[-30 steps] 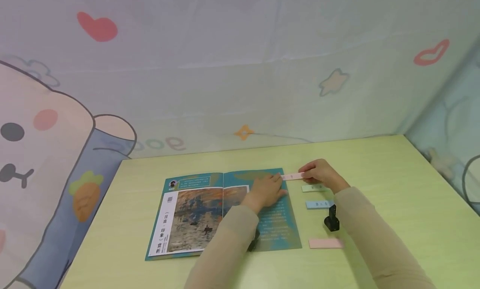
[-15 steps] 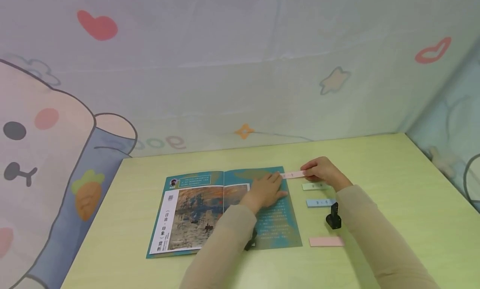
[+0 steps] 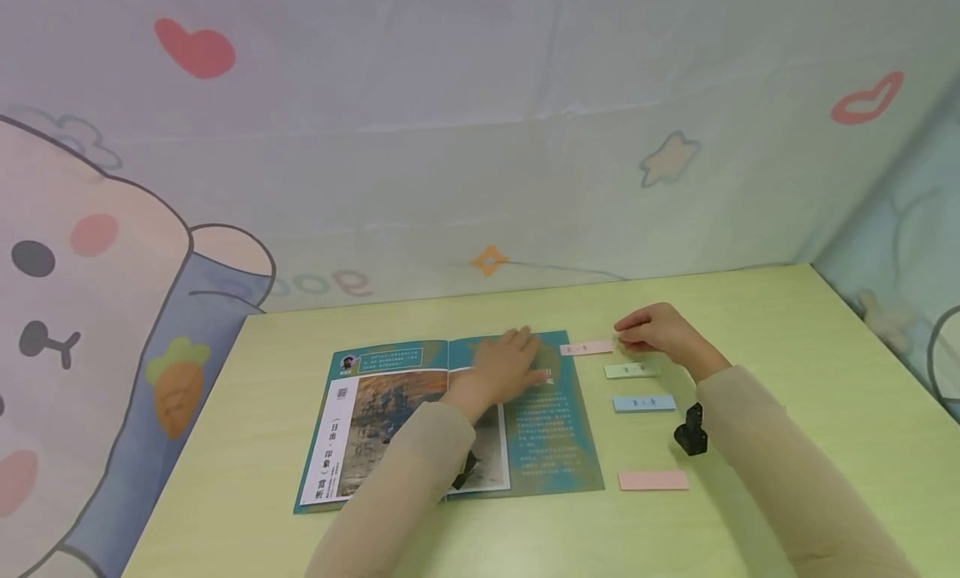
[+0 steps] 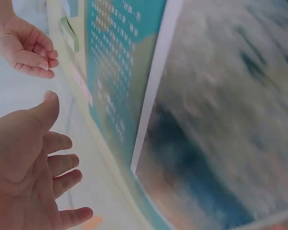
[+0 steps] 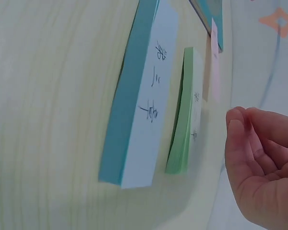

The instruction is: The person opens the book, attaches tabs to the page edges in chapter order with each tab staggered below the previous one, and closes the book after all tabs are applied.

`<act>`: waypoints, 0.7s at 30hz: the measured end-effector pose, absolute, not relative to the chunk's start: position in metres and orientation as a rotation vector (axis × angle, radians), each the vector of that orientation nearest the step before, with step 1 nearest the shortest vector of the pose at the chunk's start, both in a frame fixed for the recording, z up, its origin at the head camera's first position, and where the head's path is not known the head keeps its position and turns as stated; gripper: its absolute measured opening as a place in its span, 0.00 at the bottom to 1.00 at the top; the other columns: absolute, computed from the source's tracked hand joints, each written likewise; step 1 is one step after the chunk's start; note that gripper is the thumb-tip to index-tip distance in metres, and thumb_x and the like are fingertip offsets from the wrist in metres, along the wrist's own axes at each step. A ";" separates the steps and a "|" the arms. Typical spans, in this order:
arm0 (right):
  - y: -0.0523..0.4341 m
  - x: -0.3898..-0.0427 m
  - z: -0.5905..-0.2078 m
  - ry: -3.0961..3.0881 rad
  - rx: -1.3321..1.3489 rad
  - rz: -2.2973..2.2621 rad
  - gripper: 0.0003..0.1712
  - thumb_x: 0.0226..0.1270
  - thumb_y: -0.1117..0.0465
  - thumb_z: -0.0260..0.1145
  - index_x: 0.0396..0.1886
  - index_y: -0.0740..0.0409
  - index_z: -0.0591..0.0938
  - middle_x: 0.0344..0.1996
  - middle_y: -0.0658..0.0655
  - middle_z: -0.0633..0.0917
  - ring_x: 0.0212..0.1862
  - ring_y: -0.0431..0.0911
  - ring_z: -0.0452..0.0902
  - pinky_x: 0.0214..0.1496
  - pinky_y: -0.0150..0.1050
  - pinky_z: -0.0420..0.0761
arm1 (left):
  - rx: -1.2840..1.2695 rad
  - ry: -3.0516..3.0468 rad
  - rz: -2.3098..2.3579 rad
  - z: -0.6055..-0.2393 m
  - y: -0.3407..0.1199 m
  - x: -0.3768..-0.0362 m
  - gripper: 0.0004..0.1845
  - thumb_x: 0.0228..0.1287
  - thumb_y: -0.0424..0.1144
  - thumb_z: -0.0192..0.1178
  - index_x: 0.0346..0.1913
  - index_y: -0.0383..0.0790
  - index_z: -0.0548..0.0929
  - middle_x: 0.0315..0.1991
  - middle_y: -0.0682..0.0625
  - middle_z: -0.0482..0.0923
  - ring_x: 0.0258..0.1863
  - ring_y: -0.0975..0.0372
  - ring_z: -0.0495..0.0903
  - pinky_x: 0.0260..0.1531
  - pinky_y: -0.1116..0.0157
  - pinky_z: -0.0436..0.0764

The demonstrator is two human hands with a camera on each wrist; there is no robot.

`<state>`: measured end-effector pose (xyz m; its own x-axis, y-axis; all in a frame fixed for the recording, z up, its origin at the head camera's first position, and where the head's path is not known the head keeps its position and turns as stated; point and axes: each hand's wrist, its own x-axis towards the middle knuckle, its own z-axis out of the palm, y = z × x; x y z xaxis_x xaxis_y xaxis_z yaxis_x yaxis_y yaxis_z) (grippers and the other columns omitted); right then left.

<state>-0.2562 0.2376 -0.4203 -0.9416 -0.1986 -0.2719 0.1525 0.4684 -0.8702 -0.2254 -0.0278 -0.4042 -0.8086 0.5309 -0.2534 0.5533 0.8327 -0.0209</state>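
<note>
My left hand is spread over the right page of an open magazine; in the left wrist view its fingers are relaxed with nothing between them. A pale pink sticky tab with handwriting juts out past the magazine's right edge near the top corner. Just right of the tab's outer end is my right hand, its thumb and index fingertips close together, other fingers loosely curled, holding nothing. Below it lie a green sticky-note pad and a blue sticky-note pad, both with handwriting.
A plain pink sticky-note pad lies on the yellow-green table, nearer the front. Black wrist camera mounts hang under the sleeves. A patterned cloth hangs behind the table.
My right hand has let go of the pink tab and moved slightly right and up. My left hand has left the page's right edge and shifted left across the page. The tab stays on the magazine.
</note>
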 end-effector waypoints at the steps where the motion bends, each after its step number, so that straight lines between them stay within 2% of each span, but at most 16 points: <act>1: 0.238 -0.255 -0.419 2.386 -0.037 -1.460 0.20 0.67 0.68 0.58 0.55 0.77 0.73 0.50 0.71 0.78 0.42 0.48 0.81 0.47 0.39 0.80 | 0.845 2.784 -0.141 -0.403 -0.030 -0.224 0.34 0.71 0.58 0.40 0.73 0.44 0.52 0.73 0.46 0.46 0.71 0.55 0.49 0.64 0.48 0.58; 9: 0.234 -0.234 -0.415 2.332 -0.030 -1.519 0.20 0.67 0.66 0.59 0.54 0.76 0.74 0.45 0.64 0.82 0.42 0.47 0.81 0.47 0.40 0.80 | 0.968 2.836 -0.121 -0.396 -0.051 -0.207 0.34 0.70 0.56 0.44 0.72 0.43 0.54 0.72 0.46 0.50 0.70 0.53 0.51 0.64 0.46 0.57; 12: 0.231 -0.221 -0.416 2.294 -0.075 -1.587 0.20 0.66 0.67 0.60 0.53 0.77 0.74 0.44 0.63 0.83 0.42 0.46 0.81 0.47 0.41 0.80 | 1.056 2.872 -0.129 -0.395 -0.059 -0.198 0.34 0.69 0.55 0.46 0.72 0.42 0.56 0.71 0.46 0.54 0.69 0.53 0.54 0.64 0.45 0.57; 18: 0.226 -0.191 -0.419 2.247 -0.169 -1.638 0.20 0.64 0.67 0.62 0.52 0.77 0.74 0.45 0.64 0.83 0.44 0.49 0.81 0.47 0.42 0.80 | 1.289 2.927 -0.189 -0.395 -0.076 -0.173 0.31 0.67 0.54 0.51 0.67 0.41 0.66 0.65 0.45 0.65 0.62 0.52 0.67 0.56 0.49 0.69; 21: 0.224 -0.176 -0.419 2.194 -0.200 -1.680 0.23 0.63 0.68 0.63 0.53 0.79 0.72 0.47 0.67 0.81 0.45 0.50 0.81 0.47 0.41 0.80 | 1.424 2.937 -0.199 -0.400 -0.086 -0.161 0.29 0.65 0.54 0.54 0.64 0.40 0.71 0.61 0.44 0.69 0.59 0.53 0.71 0.56 0.53 0.71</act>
